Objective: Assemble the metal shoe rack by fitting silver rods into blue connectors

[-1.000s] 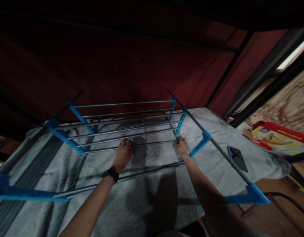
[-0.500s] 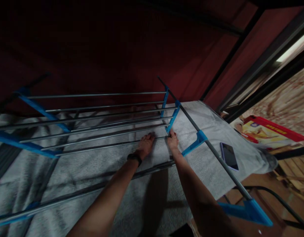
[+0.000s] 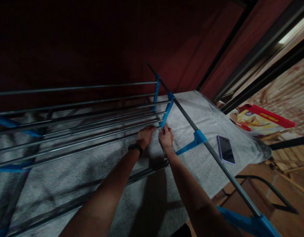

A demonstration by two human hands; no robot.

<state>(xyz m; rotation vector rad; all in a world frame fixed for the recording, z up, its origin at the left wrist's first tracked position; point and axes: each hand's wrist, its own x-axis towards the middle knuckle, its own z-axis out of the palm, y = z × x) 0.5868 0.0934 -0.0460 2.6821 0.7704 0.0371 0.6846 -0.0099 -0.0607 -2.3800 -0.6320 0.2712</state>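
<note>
A rack of grey metal tubes with blue plastic brackets lies across a grey blanket (image 3: 68,177). My left hand (image 3: 145,136), with a dark band at the wrist, is closed around the right end of the lowest metal tube (image 3: 92,147) of the middle tier. My right hand (image 3: 166,137) is closed at the lower tip of a blue bracket (image 3: 167,110), where that tube's end meets it. The fingertips of my right hand are partly hidden. A long side pole (image 3: 185,115) carries this bracket and another blue bracket (image 3: 191,144) to its right.
A phone (image 3: 226,149) lies on the blanket right of the rack. Beyond it sits a red and yellow box (image 3: 265,118). A dark red wall (image 3: 92,42) rises behind, and a dark metal frame stands at the right. A chair (image 3: 260,194) is at lower right.
My left hand has slid right along the tube and closed on it near the bracket. My right hand stays at the bracket's tip. The view has shifted, and the rack's right side sits further left.
</note>
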